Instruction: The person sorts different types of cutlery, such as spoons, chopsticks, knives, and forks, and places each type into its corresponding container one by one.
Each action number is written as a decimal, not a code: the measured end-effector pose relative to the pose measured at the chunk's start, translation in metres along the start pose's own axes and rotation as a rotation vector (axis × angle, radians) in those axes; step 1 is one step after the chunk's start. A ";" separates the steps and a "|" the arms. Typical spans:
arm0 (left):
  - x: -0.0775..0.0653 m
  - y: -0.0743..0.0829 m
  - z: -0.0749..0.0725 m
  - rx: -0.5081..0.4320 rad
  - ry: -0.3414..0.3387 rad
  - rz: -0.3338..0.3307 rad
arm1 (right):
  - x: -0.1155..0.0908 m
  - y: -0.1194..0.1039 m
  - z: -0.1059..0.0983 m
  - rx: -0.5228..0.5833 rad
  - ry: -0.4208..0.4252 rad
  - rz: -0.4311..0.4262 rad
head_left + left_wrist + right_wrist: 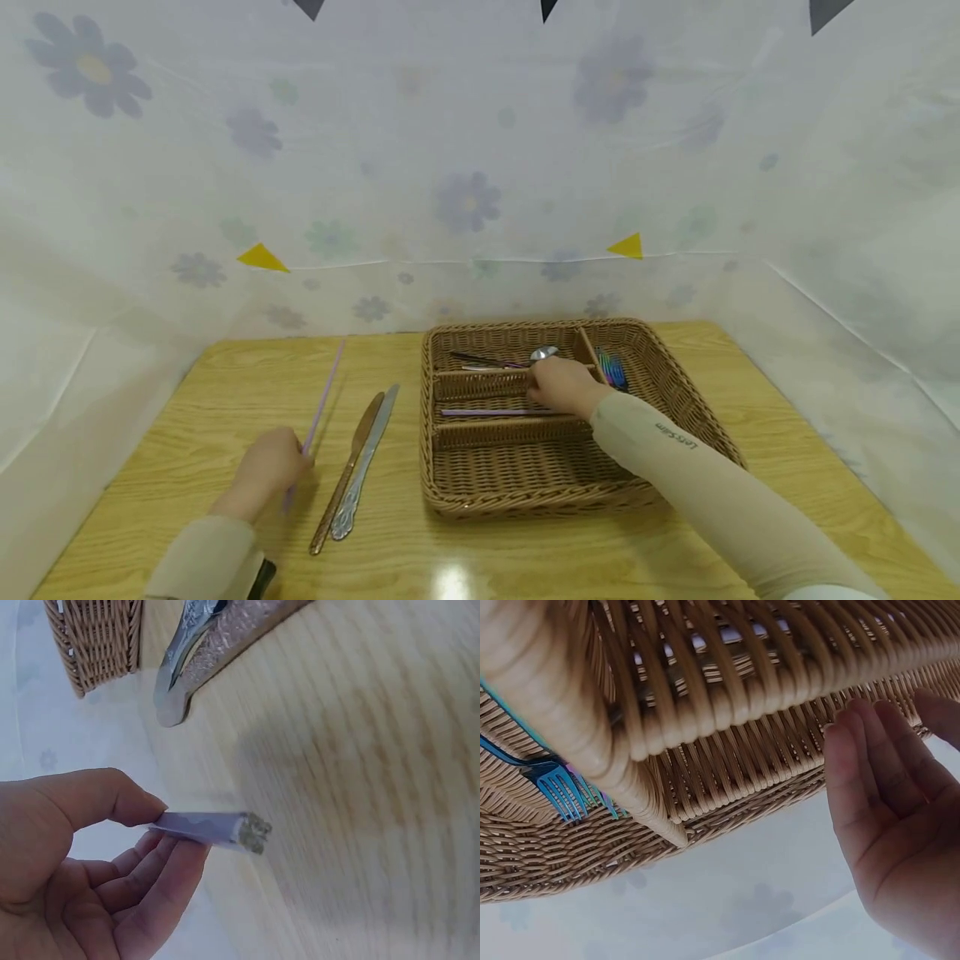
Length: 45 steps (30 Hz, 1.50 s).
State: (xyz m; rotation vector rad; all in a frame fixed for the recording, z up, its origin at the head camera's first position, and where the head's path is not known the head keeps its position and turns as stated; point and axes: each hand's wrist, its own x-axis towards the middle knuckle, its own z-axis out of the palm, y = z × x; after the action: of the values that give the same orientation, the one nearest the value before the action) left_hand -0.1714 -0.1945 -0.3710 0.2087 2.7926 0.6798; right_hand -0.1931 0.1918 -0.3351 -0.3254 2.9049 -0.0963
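Note:
My left hand (pixel 270 461) pinches a long thin purple stick (pixel 325 396) between thumb and fingers, left of the basket. In the left wrist view, the purple stick (pixel 199 826) looks wrapped, with a rough tan end. My right hand (pixel 564 386) is over the middle compartment of a brown wicker basket (pixel 525 505), by the divider. In the right wrist view its fingers are nearly straight, and nothing shows in them. A similar purple stick (pixel 487 412) lies in the middle compartment. Behind the hand, a spoon (pixel 543 353) and dark thin utensils (pixel 480 359) lie in the back compartment.
A copper-coloured knife (pixel 348 475) and a silver knife (pixel 367 462) with an ornate handle lie side by side between my left hand and the basket. Blue and rainbow forks (pixel 611 369) sit in the basket's right compartment. Flowered sheeting (pixel 465 200) surrounds the wooden table (pixel 390 567).

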 end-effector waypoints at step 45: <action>0.026 0.094 0.016 -0.043 0.277 0.365 | -0.010 -0.046 -0.008 -0.140 0.409 -0.249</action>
State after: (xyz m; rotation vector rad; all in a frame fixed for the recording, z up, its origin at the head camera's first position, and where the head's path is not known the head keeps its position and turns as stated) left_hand -0.1848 -0.1001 -0.3465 0.6764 3.0294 0.9114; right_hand -0.1758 0.1499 -0.3213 -0.7757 3.2645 0.0033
